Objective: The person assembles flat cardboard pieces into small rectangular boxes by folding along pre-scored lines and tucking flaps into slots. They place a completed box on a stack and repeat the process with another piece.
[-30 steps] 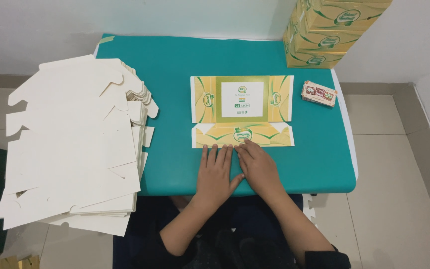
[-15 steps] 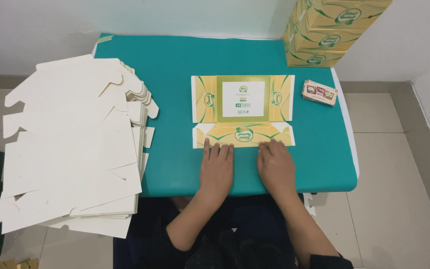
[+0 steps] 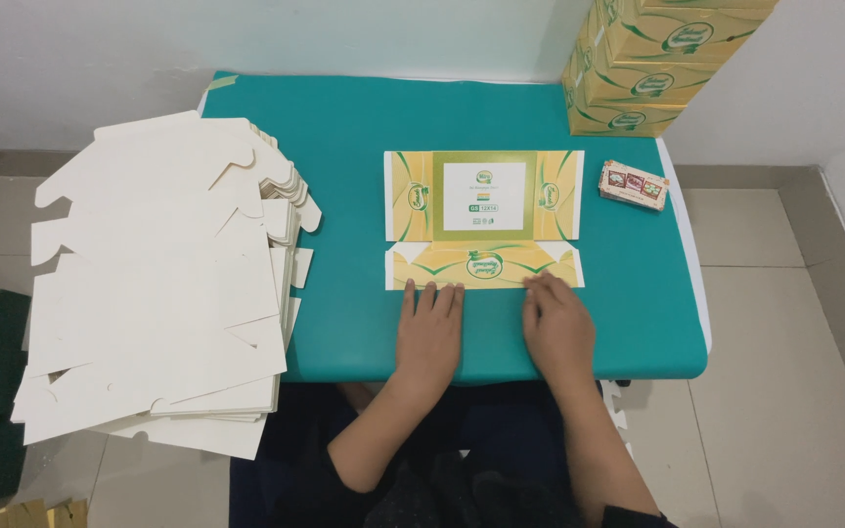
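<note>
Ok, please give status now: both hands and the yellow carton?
Left hand and right hand flat, pressing near edge of flattened yellow carton. Nothing gripped. No obstruction.

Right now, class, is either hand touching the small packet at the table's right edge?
No: both hands lie flat by the yellow carton, far from the packet.

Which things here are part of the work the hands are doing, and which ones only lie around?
In use:
- flat yellow carton, folded on the teal table
- left hand and right hand, pressing flat along its near edge

Lying about:
- pile of white carton blanks, on the left
- stack of yellow boxes, at the far right corner
- small packet, beside the carton
</note>
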